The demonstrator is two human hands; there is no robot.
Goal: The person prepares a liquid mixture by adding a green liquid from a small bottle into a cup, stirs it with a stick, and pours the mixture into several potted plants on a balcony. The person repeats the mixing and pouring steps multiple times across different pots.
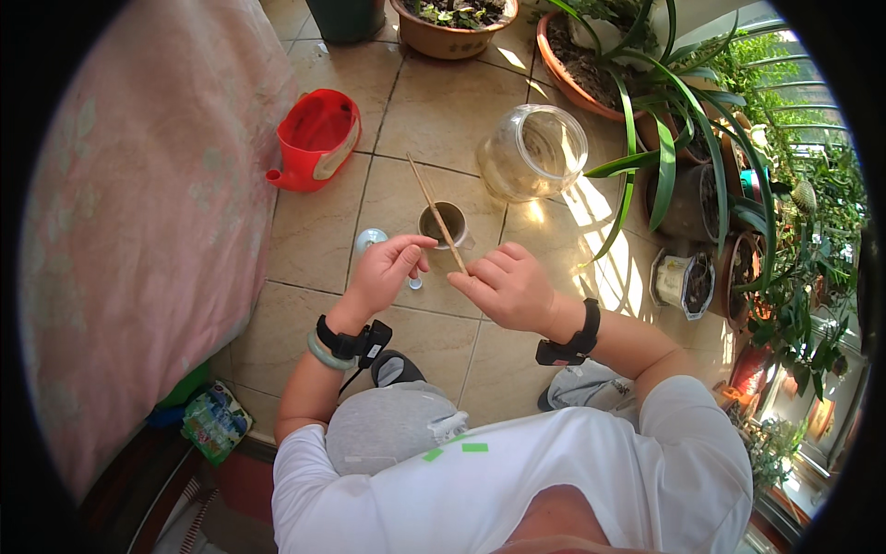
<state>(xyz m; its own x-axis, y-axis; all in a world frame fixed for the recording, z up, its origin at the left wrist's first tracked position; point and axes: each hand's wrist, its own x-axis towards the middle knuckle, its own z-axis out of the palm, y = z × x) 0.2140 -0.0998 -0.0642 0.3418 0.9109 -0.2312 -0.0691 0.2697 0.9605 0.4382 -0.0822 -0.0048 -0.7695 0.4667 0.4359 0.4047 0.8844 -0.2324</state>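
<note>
My right hand (pixel 508 288) is closed round the near end of a thin wooden stick (pixel 428 191). The stick slants away to the left, across the mouth of a small round cup (pixel 444 224) on the tiled floor. Just left of the cup, my left hand (pixel 382 270) has its index finger stretched toward the rim and the thumb apart. A pale blue rounded thing (pixel 372 237) shows behind that hand, and a small whitish round piece (pixel 415 283) below its fingers. Whether these two are joined under the hand, I cannot tell.
A red plastic watering can (pixel 318 138) stands at the far left, near a pink cloth cover (pixel 157 194). Beyond the cup to the right is a clear glass jar (pixel 526 157). Potted plants line the right side, with long leaves (pixel 666 171) reaching over the floor.
</note>
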